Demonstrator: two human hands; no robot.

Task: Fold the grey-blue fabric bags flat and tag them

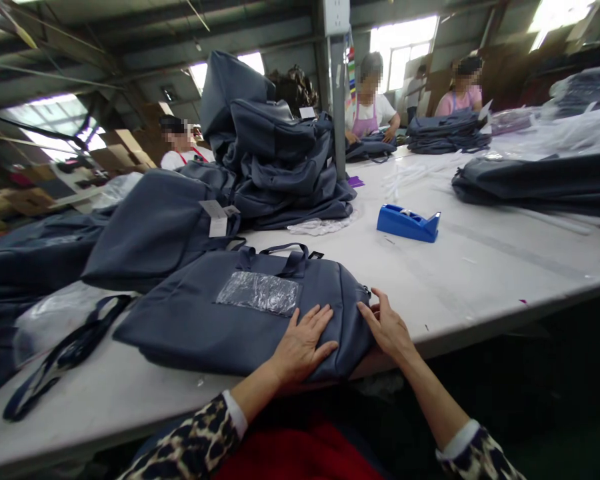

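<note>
Has the left hand [305,343] laid flat on the dark blue bag [220,333], with fingers spread and gripping nothing, just below and right of a crinkled clear plastic patch [259,293]. Has the right hand [393,327] at the bag's right end, with the thumb against the fabric and the index finger beside a zipper end [367,291]; cannot tell whether pinching the cloth or only touching it. Finds the bag lying lengthwise along the near edge of the white table [500,253], with handles [295,261] toward the far side. Wears leopard-print sleeves [200,433]. Sees behind the bag a second bag [145,230] with white tags [218,219], then a tall heap of bags [280,143] beside a metal post [339,107]. Spots a loose dark strap [67,355] on the table at left, and a blue tape dispenser [407,225] beyond the right hand, apart from the bag. Looks across to a person in a pink apron [366,123] with both hands near a flat bag [370,147], to a person in a pink top [463,100] behind stacked bags [447,133], and to a person in white [175,159] behind the heap. Has also a long dark bundle [540,179] at far right
</note>
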